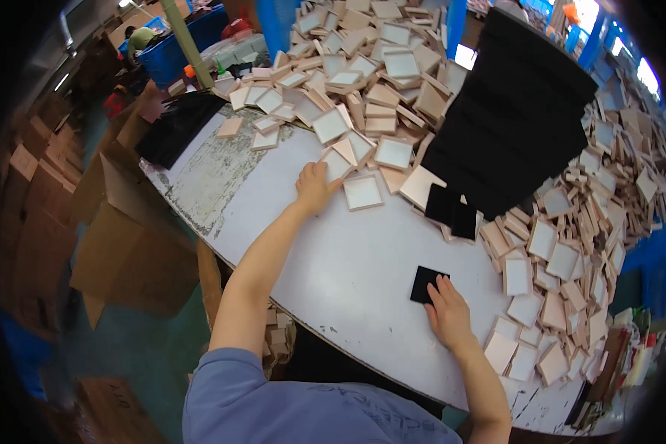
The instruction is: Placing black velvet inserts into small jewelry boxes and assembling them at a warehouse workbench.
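At the near edge of the big pile, my left hand (pixel 317 189) has its thumb and fingers around the corner of a shallow pale-pink box (pixel 338 163). Just right of it, another shallow box (pixel 363 192) with a whitish inside lies on the table. My right hand (pixel 449 311) rests farther right and nearer to me. Its fingers are stretched out, their tips on the right edge of a small black square pad (pixel 424 285) lying flat on the white table (pixel 348 274). Two more black squares (pixel 451 212) lie on boxes beyond it.
Heaped boxes (pixel 385 96) cover the far side, and more (pixel 555 281) spread down the right. A large stack of black sheets (pixel 510 111) leans over the heap. Further black sheets (pixel 181 129) lie at the table's left end, beside an open cardboard carton (pixel 137 244).
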Tool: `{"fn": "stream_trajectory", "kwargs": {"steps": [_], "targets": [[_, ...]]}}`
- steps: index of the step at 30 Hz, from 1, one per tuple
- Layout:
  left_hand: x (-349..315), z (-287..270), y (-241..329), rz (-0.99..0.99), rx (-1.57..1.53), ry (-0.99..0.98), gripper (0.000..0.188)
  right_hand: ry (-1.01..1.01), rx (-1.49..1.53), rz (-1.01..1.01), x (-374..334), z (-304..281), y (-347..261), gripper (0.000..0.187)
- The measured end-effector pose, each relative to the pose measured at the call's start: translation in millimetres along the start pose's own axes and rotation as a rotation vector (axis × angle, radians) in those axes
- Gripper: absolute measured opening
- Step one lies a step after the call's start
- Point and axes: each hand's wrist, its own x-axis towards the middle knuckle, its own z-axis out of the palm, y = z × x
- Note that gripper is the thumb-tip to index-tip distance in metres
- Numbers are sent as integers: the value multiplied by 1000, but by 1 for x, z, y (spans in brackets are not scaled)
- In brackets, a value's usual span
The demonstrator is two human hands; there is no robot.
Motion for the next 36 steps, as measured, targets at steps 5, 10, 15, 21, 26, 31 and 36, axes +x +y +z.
{"fn": "stream_trajectory", "kwargs": {"steps": [5, 10, 15, 21, 26, 31, 36], "targets": [[-37, -7, 32, 357, 41, 29, 65, 124, 78, -89, 20, -6, -1, 24], [-72, -16, 53, 497, -199, 250, 64, -249, 13, -320, -27, -44, -9, 16], [-154, -21, 76, 710, -415, -92, 74, -904, -37, 51, -64, -145, -5, 5], [-227, 4, 134, 667, -485, -517, 85, 368, 224, 134, -39, -124, -24, 16], [-244, 9, 146, 414, -637, -487, 105, 168, -59, -352, -45, -39, -26, 9], [-243, 6, 136, 453, -563, -540, 103, -369, 101, -322, -40, -28, -27, 22], [-244, -22, 103, 400, -476, -338, 102, 14, 474, 83, -22, -41, 20, 27]]}}
